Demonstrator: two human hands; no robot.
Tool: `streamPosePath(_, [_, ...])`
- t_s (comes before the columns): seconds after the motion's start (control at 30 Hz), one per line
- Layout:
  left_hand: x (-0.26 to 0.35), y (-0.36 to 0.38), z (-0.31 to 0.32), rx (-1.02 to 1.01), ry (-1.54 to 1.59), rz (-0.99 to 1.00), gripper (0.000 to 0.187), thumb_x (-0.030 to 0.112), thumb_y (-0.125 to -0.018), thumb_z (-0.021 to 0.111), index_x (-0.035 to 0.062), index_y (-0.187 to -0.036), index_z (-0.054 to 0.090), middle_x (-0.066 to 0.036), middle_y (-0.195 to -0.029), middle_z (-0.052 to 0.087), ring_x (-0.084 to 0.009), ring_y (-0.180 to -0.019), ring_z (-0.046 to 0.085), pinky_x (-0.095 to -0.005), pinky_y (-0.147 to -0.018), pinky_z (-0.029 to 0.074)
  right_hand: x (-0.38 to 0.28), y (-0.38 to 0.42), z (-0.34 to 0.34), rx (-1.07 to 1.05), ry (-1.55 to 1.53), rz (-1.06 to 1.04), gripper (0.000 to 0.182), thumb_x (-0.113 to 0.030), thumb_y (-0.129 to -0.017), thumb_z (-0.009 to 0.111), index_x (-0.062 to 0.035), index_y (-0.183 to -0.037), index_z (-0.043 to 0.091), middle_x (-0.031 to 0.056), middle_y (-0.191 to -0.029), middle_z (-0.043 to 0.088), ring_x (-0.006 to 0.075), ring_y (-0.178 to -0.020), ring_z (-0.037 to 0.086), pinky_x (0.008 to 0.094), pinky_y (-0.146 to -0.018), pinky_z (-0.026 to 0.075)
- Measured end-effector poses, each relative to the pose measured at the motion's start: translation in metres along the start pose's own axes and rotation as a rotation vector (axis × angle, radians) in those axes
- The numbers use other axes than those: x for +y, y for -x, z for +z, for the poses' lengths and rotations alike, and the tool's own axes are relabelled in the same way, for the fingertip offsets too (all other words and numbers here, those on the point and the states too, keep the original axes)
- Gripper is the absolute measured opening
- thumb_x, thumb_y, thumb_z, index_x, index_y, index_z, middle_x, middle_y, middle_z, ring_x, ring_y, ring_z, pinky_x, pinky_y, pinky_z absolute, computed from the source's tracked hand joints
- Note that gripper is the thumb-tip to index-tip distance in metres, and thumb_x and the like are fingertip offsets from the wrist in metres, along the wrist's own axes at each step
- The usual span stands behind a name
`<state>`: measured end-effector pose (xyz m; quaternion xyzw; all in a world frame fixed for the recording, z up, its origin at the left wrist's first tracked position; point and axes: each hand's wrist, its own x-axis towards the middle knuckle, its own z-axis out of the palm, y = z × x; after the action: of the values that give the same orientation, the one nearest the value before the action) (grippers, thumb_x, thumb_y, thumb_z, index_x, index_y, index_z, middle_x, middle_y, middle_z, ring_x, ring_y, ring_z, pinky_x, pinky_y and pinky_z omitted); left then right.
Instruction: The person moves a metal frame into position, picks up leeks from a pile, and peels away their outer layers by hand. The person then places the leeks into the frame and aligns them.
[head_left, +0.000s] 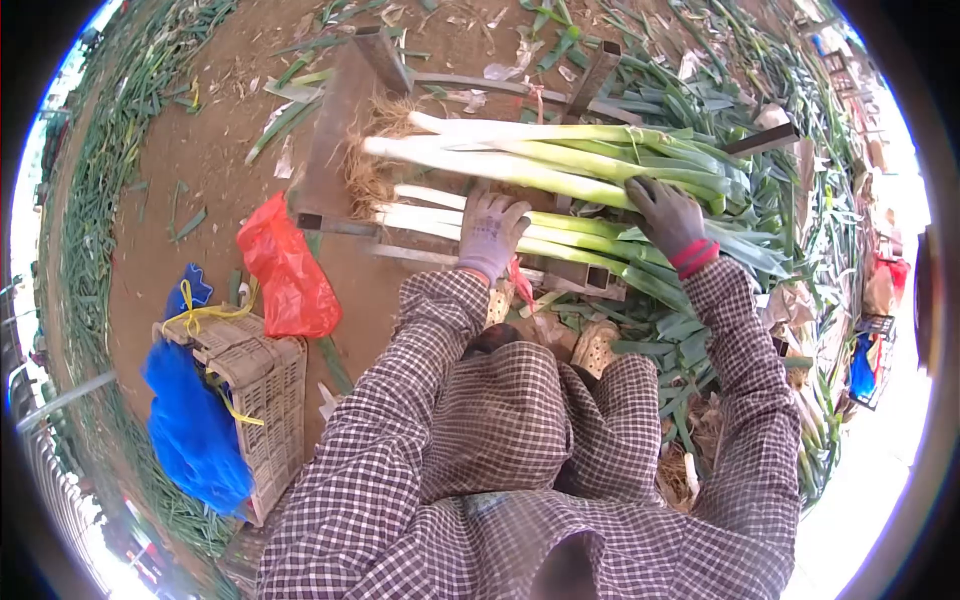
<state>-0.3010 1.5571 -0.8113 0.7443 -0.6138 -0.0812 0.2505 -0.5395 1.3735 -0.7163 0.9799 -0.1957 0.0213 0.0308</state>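
Several leeks (560,172) lie across a metal frame (345,140), their roots (372,160) to the left and green leaves (740,185) to the right. My left hand (490,232), in a pale grey glove, has its fingers curled over the white stalks of the nearer leeks (430,218). Farther right, my right hand (668,212), in a dark glove with a pink cuff, closes on the green part of the upper leeks. Its fingertips are partly hidden by the stalks.
A red plastic bag (285,265) and blue netting (190,430) hang on a wicker-patterned crate (275,380) with yellow ties at my left. Metal posts (595,75) stick up from the frame. Loose leek leaves (690,350) litter the ground around my feet.
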Motion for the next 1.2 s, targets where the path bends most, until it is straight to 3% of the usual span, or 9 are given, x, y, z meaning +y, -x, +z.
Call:
streamPosePath(0.13, [0.010, -0.005, 0.004, -0.381, -0.066, -0.304, 0.022, 0.030, -0.088, 0.063, 0.0180, -0.105, 0.070, -0.004, -0.101, 0.067, -0.0225, -0.105, 0.058, -0.0436, -0.105, 0.035, 0.004, 0.023, 0.019, -0.092, 0.024, 0.072, 0.047, -0.020, -0.075, 0.074, -0.0183, -0.119, 0.056, 0.0070, -0.097, 0.061, 0.0262, -0.088, 0.065, 0.0396, -0.072, 0.054])
streamPosePath(0.2, [0.005, 0.000, 0.002, -0.009, -0.137, -0.012, 0.023, 0.029, -0.088, 0.062, 0.0189, -0.108, 0.069, -0.004, -0.103, 0.066, -0.0227, -0.104, 0.058, -0.0426, -0.105, 0.035, 0.006, 0.012, 0.029, -0.002, 0.041, 0.103, 0.045, -0.018, -0.076, 0.073, -0.0181, -0.117, 0.055, 0.0074, -0.093, 0.060, 0.0265, -0.086, 0.065, 0.0404, -0.070, 0.054])
streamPosePath(0.53, [-0.023, -0.012, -0.013, -0.153, -0.053, 0.071, 0.027, 0.031, -0.089, 0.061, 0.0139, -0.109, 0.070, -0.008, -0.104, 0.067, -0.0264, -0.100, 0.055, -0.0404, -0.096, 0.041, -0.004, -0.006, 0.027, -0.130, -0.047, 0.095, 0.032, -0.027, -0.085, 0.067, -0.0161, -0.112, 0.053, 0.0055, -0.099, 0.061, 0.0257, -0.095, 0.064, 0.0389, -0.077, 0.055])
streamPosePath(0.67, [-0.025, 0.001, -0.014, 0.018, 0.015, 0.140, 0.024, 0.025, -0.084, 0.065, 0.0143, -0.106, 0.070, -0.006, -0.097, 0.066, -0.0254, -0.098, 0.056, -0.0407, -0.096, 0.041, -0.017, -0.017, 0.042, -0.218, -0.107, 0.109, 0.033, -0.030, -0.087, 0.066, -0.0134, -0.113, 0.054, 0.0098, -0.105, 0.061, 0.0289, -0.098, 0.064, 0.0406, -0.079, 0.054])
streamPosePath(0.8, [-0.032, -0.004, -0.025, -0.083, 0.166, 0.083, 0.023, 0.021, -0.087, 0.064, 0.0115, -0.107, 0.070, -0.009, -0.100, 0.068, -0.0274, -0.101, 0.059, -0.0425, -0.095, 0.043, -0.020, -0.001, 0.044, -0.176, -0.439, 0.165, 0.038, -0.038, -0.096, 0.054, -0.0145, -0.126, 0.055, 0.0154, -0.118, 0.060, 0.0356, -0.109, 0.060, 0.0453, -0.092, 0.049])
streamPosePath(0.93, [-0.027, -0.009, -0.028, -0.062, 0.409, -0.151, 0.021, 0.020, -0.088, 0.064, 0.0096, -0.104, 0.071, -0.012, -0.103, 0.069, -0.0296, -0.101, 0.061, -0.0388, -0.094, 0.045, -0.020, -0.015, 0.039, -0.332, -0.468, 0.293, 0.040, -0.037, -0.097, 0.053, -0.0238, -0.135, 0.053, 0.0098, -0.124, 0.061, 0.0338, -0.112, 0.059, 0.0458, -0.096, 0.046])
streamPosePath(1.07, [-0.029, -0.027, -0.031, 0.107, -0.040, 0.108, 0.022, 0.017, -0.094, 0.059, 0.0149, -0.113, 0.069, -0.010, -0.109, 0.068, -0.0240, -0.105, 0.062, -0.0398, -0.103, 0.043, -0.012, -0.008, 0.060, -0.336, -0.581, 0.244, 0.040, -0.033, -0.094, 0.057, -0.0267, -0.134, 0.057, 0.0088, -0.125, 0.061, 0.0327, -0.114, 0.058, 0.0438, -0.098, 0.046])
streamPosePath(1.13, [-0.049, -0.034, -0.025, -0.282, -0.493, 0.153, 0.020, 0.017, -0.096, 0.053, 0.0151, -0.108, 0.069, -0.007, -0.112, 0.066, -0.0246, -0.104, 0.061, -0.0406, -0.102, 0.043, -0.015, -0.003, 0.054, -0.278, -0.589, 0.212, 0.041, -0.031, -0.095, 0.056, -0.0261, -0.135, 0.055, 0.0118, -0.124, 0.061, 0.0332, -0.116, 0.056, 0.0437, -0.099, 0.045])
streamPosePath(1.2, [-0.044, -0.023, -0.036, -0.253, -0.487, 0.169, 0.018, 0.020, -0.094, 0.056, 0.0115, -0.103, 0.068, -0.008, -0.103, 0.066, -0.0275, -0.097, 0.060, -0.0425, -0.096, 0.044, -0.017, -0.005, 0.046, -0.331, -0.550, 0.220, 0.041, -0.032, -0.096, 0.055, -0.0254, -0.136, 0.055, 0.0128, -0.126, 0.060, 0.0337, -0.117, 0.056, 0.0438, -0.100, 0.044])
